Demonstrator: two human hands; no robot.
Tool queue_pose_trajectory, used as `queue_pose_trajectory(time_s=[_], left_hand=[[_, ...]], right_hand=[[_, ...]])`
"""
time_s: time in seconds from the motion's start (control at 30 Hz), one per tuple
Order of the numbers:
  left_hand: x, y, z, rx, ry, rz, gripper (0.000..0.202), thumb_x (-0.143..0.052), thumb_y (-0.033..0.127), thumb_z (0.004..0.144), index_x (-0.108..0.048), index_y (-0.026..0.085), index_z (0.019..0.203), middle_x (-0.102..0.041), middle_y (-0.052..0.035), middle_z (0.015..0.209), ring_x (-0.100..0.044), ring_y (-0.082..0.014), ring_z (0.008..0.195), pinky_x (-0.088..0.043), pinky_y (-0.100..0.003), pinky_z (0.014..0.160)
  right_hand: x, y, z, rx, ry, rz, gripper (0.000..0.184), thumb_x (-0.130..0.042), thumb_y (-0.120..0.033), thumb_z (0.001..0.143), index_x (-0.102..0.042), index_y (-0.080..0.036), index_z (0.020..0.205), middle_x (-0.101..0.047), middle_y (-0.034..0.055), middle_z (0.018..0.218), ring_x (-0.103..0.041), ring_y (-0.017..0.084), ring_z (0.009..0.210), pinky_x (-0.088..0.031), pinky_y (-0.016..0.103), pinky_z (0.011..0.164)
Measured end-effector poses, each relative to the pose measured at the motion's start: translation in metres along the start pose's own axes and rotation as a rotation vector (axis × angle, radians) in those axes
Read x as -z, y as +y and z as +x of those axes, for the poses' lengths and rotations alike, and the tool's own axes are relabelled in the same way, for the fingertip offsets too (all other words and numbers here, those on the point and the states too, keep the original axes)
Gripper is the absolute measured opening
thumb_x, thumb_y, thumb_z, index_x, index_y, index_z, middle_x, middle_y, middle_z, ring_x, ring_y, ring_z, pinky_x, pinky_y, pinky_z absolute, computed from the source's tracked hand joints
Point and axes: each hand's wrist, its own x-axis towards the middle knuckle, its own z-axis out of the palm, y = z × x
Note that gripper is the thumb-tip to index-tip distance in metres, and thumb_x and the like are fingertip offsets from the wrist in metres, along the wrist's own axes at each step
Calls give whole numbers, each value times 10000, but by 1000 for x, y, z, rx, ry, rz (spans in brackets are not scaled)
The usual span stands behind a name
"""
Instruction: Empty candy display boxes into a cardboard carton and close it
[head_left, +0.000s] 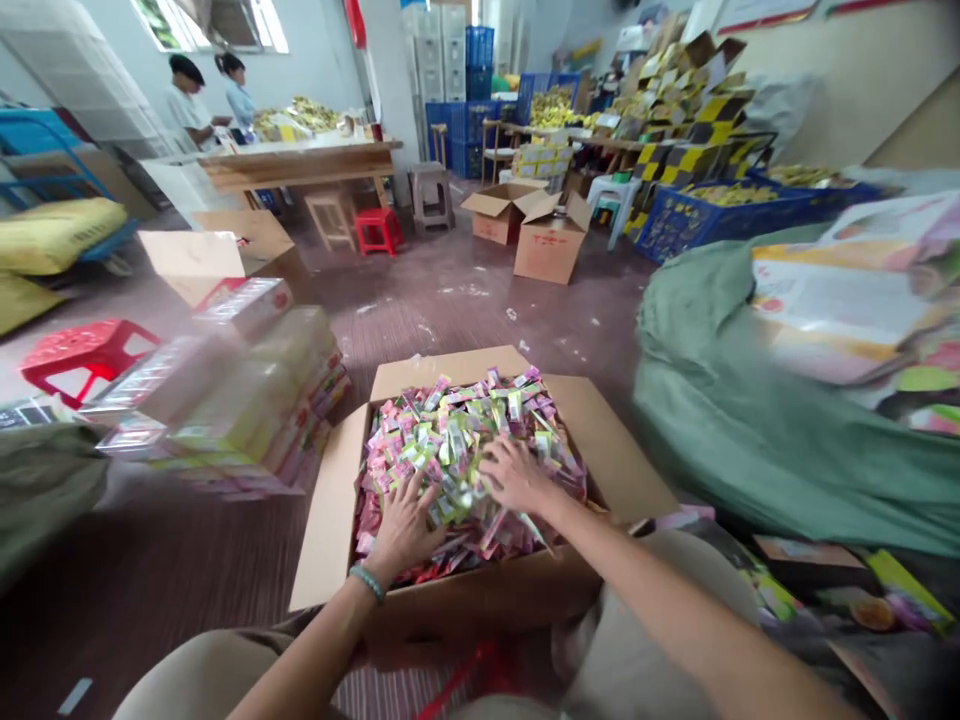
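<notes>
An open cardboard box [630, 480] stands between my knees, its flaps folded outward. Heaped inside to the rim are small pink, green and purple sachets [457, 420]. My left hand [409, 528], with a beaded bracelet on the wrist, rests on the near left of the heap, fingers spread. Towards the right of the heap, my right hand [516, 475] touches the sachets with its fingers apart and slightly bent. Some sachets by its fingertips are blurred. Neither hand shows a sachet in its grasp.
Shrink-wrapped packs [247, 400] are stacked at left beside a red stool [90, 350]. A large green sack [735, 400] bulges at right. Two open cartons [551, 250] stand ahead on the floor. Two people work at a wooden table [300, 165] farther back.
</notes>
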Motion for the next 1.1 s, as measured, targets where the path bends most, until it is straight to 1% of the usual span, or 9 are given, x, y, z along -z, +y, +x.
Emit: queue_pose_trajectory(time_s=[0.13,0.27,0.4,0.5,0.63,0.8,0.9,1.0,1.1], left_hand=[[-18,6,-29,-80,18,18,608,-728,348,814,-653,205,1400,-538,-228,1501,-490,-447,1380,-371,-654,1130],[-1,14,-37,-98,37,35,562,-742,405,835,-681,225,1365,-569,-229,1420,-559,-426,1281,-446,-631,1042],[34,18,0,-33,215,83,684,-678,594,879,-611,243,1462,-486,-257,1489,-477,-460,1371,-412,-657,1062],[39,26,50,-120,143,76,818,-629,675,883,-452,296,1585,-311,-210,1675,-253,-474,1540,-205,-709,1197],[1,38,75,-138,-19,53,878,-544,743,891,-384,276,1616,-288,-234,1692,-202,-473,1571,-185,-712,1208],[-95,15,76,-174,363,134,902,-544,765,865,-259,392,1635,-412,-156,1650,-344,-424,1532,-264,-658,1193],[-130,-3,98,-168,494,155,895,-551,777,842,-274,422,1615,-512,-147,1580,-445,-426,1473,-378,-657,1117],[-124,-4,112,-129,422,108,890,-547,783,840,-287,417,1609,-464,-162,1606,-429,-440,1479,-409,-681,1112],[-88,6,108,-79,244,-3,887,-533,789,854,-282,417,1620,-326,-169,1675,-308,-458,1531,-335,-725,1174]], right_hand=[[-23,-10,-26,102,-62,-83,248,-541,-244,947,-672,-221,1157,-586,133,1359,-377,353,1382,-319,639,1104],[-24,-10,-32,90,-114,-70,343,-569,-238,917,-639,-184,1249,-567,165,1383,-367,358,1390,-284,645,1137],[-14,4,-36,127,-84,6,603,-711,-514,875,-599,-211,1383,-372,186,1607,-239,406,1493,-165,674,1203],[-22,18,-39,107,-77,-25,669,-770,-492,860,-558,-282,1460,-197,138,1714,-91,448,1556,-75,743,1198],[-52,32,-44,138,-56,-35,741,-713,-626,874,-505,-317,1514,-201,127,1717,-64,490,1563,-173,827,1142],[-119,69,-31,182,-6,55,743,-566,-622,929,-318,-449,1607,-114,-2,1726,-149,435,1564,-406,761,1100],[-140,94,-9,226,-50,123,719,-567,-536,949,-252,-559,1595,-131,-96,1694,-203,367,1551,-447,667,1136],[-128,97,5,210,-77,143,693,-565,-469,946,-300,-570,1578,-158,-101,1671,-195,380,1533,-344,697,1188],[-103,84,4,178,-50,120,683,-588,-428,909,-402,-513,1560,-166,-46,1668,-175,427,1520,-274,751,1184]])
